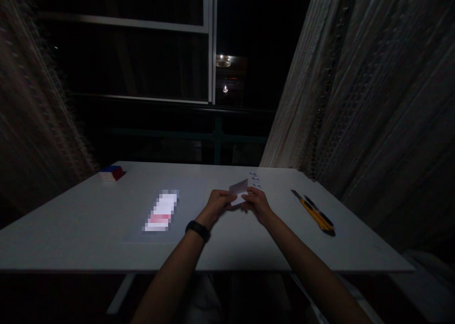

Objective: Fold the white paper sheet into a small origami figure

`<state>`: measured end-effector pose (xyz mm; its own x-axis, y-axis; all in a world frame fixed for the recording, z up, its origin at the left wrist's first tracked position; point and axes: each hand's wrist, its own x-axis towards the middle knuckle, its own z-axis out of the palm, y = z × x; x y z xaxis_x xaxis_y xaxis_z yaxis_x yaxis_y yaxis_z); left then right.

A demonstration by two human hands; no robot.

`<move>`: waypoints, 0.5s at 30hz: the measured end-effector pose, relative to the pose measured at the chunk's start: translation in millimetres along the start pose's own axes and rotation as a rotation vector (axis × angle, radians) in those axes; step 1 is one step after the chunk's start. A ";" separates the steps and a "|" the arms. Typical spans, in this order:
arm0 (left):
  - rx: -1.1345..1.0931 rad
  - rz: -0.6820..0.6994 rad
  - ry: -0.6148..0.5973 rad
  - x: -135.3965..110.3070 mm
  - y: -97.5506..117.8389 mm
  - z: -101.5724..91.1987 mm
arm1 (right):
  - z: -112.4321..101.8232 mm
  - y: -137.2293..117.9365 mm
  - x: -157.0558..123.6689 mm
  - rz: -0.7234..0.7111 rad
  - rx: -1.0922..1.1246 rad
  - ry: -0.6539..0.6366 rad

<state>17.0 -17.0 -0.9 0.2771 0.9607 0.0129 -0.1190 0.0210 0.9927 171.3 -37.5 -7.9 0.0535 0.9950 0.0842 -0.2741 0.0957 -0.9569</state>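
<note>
Between my two hands, just over the white table (227,248), is a small folded piece of white paper (239,187). A crease runs across it, and its upper part stands up at an angle. My left hand (217,204) pinches its left side, with a dark band around that wrist. On the right edge, my right hand (258,201) grips the paper between thumb and fingers. Some of the fingers are hidden behind or below the sheet.
A yellow utility knife (315,215) and a black pen (318,210) lie on the right. On the left is a lit, pixelated rectangle (163,210). A colored cube (112,173) sits at the far left corner; small dark marks (254,179) show beyond my hands. Curtains (384,101) hang alongside.
</note>
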 end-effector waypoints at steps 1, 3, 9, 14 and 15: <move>-0.001 -0.005 -0.002 0.1 0.0 -0.1 | 0.1 -0.4 -0.2 0.011 0.005 0.006; -0.008 -0.012 -0.010 0.9 -0.7 -0.4 | 0.0 -1.0 -0.3 0.037 0.015 0.010; -0.024 -0.016 -0.020 7.7 -7.1 -1.8 | -1.1 -2.8 0.5 0.086 0.054 0.014; -0.034 -0.014 -0.022 9.0 -8.2 -1.1 | -4.1 -3.4 0.7 0.089 0.034 -0.010; -0.028 -0.010 -0.023 8.3 -7.7 -0.8 | -4.7 -3.3 0.7 0.087 0.020 -0.016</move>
<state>19.5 -9.0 -8.5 0.3003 0.9538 0.0065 -0.1430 0.0383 0.9890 176.8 -37.3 -6.0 0.0136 0.9999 0.0057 -0.2958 0.0095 -0.9552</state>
